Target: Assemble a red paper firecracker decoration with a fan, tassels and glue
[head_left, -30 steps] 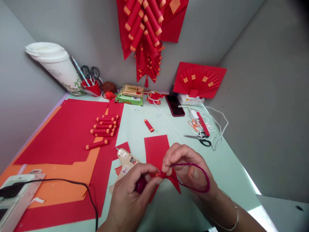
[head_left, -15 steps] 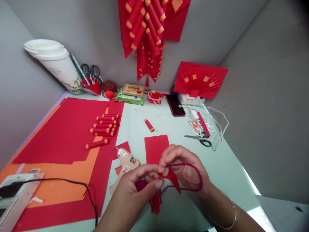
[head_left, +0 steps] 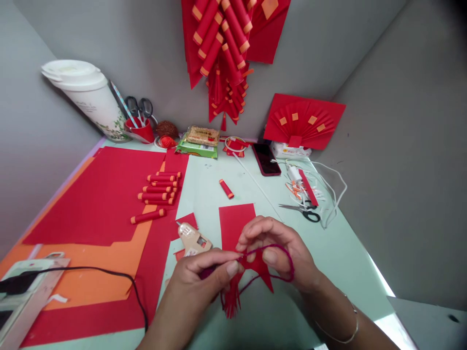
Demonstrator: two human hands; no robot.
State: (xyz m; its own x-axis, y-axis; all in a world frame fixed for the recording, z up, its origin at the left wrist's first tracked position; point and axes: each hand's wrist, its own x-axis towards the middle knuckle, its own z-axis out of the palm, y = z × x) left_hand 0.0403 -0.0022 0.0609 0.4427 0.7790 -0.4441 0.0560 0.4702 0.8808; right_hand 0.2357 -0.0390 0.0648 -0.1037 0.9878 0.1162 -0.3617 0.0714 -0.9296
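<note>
Thumb and forefinger of my left hand [head_left: 204,279] pinch the top of a red paper tassel [head_left: 231,297], whose fringe hangs below. A dark magenta cord [head_left: 292,265] runs from that pinch, loops round to the right and comes back behind the tassel. My right hand [head_left: 280,248] is beside it with curled fingers, the cord loop passing by its thumb; its fingertips are near the tassel top. A bundle of the same cord shows partly inside my left palm. Beyond the hands lies a red paper piece [head_left: 235,221].
A glue gun [head_left: 191,239] lies left of the hands. Red rolls [head_left: 160,189] with orange ends are piled on red sheets [head_left: 98,194]. Scissors [head_left: 308,214], a phone [head_left: 268,160] and white cables [head_left: 337,180] lie at the right. A tall cup [head_left: 87,97] stands back left.
The cord loop has become smaller and shifted left. My left fingers have closed over the tassel top, and the fringe has moved slightly left. My right thumb has come nearer the loop.
</note>
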